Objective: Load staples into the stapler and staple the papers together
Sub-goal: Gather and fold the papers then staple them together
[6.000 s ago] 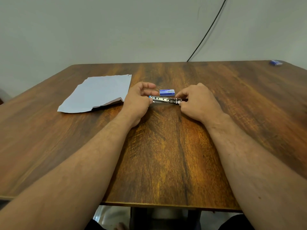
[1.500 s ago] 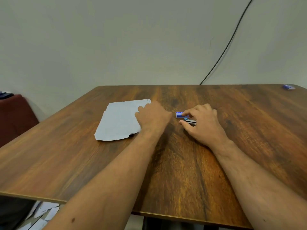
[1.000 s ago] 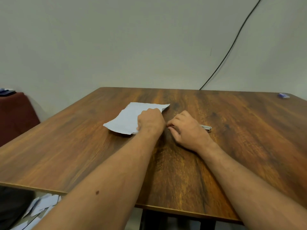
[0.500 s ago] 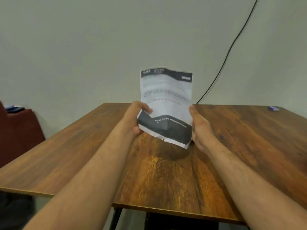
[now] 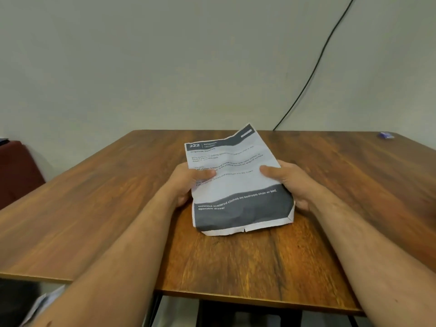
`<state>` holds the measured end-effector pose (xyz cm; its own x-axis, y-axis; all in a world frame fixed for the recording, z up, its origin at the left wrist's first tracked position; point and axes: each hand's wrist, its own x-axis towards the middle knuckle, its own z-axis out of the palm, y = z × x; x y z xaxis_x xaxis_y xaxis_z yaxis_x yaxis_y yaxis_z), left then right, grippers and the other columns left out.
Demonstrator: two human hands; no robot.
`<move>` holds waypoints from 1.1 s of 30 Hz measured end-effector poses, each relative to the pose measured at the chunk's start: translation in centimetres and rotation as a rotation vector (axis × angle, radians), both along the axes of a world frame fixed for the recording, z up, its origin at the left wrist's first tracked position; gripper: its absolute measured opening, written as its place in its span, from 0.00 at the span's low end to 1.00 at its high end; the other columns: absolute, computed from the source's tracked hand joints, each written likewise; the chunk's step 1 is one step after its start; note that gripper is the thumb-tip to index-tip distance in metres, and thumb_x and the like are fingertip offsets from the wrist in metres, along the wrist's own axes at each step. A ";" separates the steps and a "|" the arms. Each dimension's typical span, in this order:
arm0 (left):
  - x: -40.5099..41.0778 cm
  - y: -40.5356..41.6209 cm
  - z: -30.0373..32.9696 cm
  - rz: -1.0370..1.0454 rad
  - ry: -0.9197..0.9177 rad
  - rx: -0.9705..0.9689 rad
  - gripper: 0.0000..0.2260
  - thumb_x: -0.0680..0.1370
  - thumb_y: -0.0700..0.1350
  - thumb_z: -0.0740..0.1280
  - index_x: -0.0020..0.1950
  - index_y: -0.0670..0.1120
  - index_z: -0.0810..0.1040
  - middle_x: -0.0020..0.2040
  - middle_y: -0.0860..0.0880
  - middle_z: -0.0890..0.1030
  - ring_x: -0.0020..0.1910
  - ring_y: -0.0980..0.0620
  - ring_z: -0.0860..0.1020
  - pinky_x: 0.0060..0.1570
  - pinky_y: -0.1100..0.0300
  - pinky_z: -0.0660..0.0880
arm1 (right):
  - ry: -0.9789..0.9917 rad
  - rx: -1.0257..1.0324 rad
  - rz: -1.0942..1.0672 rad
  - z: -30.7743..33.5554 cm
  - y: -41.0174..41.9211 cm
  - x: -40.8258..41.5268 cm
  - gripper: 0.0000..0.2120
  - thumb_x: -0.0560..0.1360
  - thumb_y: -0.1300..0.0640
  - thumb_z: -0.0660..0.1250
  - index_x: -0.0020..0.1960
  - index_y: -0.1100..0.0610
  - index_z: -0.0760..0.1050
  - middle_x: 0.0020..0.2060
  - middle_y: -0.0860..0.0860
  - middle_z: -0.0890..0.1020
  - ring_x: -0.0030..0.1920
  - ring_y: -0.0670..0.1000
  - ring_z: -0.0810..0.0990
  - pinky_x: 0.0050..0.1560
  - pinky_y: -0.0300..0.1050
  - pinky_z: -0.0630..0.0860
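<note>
Lowered from upright toward counter centre: papers, gripped at side edges by both hands; light, floppy, creased.

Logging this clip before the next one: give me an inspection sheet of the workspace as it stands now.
Surface: wooden table, bare grain near the front edge.
Job's things: papers held up, printed side to camera; stapler not visible.
Clutter: small blue object at the far right corner.
Grippers: left hand and right hand each grip a paper edge.
Cables: black cable down the wall.
Surroundings: plain wall; dark red furniture at left.
</note>
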<state>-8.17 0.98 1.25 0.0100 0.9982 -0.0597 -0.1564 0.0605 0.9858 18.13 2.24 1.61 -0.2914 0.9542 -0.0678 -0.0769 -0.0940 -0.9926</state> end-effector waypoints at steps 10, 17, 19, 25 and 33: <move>-0.4 1.4 -0.7 -0.062 0.155 0.017 0.22 0.71 0.26 0.71 0.62 0.42 0.80 0.55 0.42 0.87 0.54 0.40 0.86 0.55 0.46 0.82 | -0.079 -0.049 -0.048 -0.9 1.2 -0.3 0.12 0.76 0.71 0.67 0.58 0.64 0.81 0.54 0.60 0.86 0.51 0.61 0.87 0.51 0.54 0.84; -0.6 1.8 -1.0 0.017 0.117 0.064 0.17 0.72 0.28 0.72 0.58 0.41 0.82 0.54 0.43 0.87 0.48 0.45 0.87 0.47 0.53 0.83 | -0.064 -0.026 -0.043 -1.2 1.2 -0.4 0.15 0.75 0.73 0.64 0.59 0.66 0.81 0.55 0.59 0.86 0.53 0.59 0.86 0.54 0.53 0.82; -0.5 1.6 -1.2 0.030 0.099 0.087 0.12 0.73 0.28 0.72 0.54 0.40 0.83 0.51 0.45 0.87 0.45 0.47 0.87 0.44 0.56 0.84 | 0.021 -0.017 -0.030 -1.6 1.3 -0.2 0.13 0.77 0.67 0.68 0.61 0.65 0.80 0.57 0.60 0.86 0.56 0.61 0.85 0.59 0.56 0.81; -0.1 1.0 -1.3 0.013 0.029 0.138 0.09 0.77 0.30 0.69 0.56 0.34 0.81 0.46 0.46 0.88 0.40 0.49 0.87 0.41 0.56 0.84 | 0.086 0.060 -0.082 -1.9 0.8 -0.2 0.11 0.76 0.67 0.70 0.58 0.61 0.81 0.54 0.58 0.87 0.53 0.59 0.87 0.52 0.53 0.84; -0.3 0.8 -1.6 0.032 0.015 0.159 0.07 0.76 0.30 0.70 0.50 0.39 0.84 0.48 0.45 0.88 0.40 0.49 0.87 0.37 0.59 0.83 | 0.093 0.086 -0.143 -1.9 0.9 -0.2 0.09 0.77 0.69 0.68 0.56 0.62 0.82 0.51 0.59 0.87 0.48 0.58 0.88 0.48 0.51 0.85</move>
<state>-8.50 1.82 -0.36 -0.0213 0.9949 0.0991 -0.1407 -0.1011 0.9849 17.96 3.11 -0.30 -0.1540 0.9874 0.0367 -0.1757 0.0092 -0.9844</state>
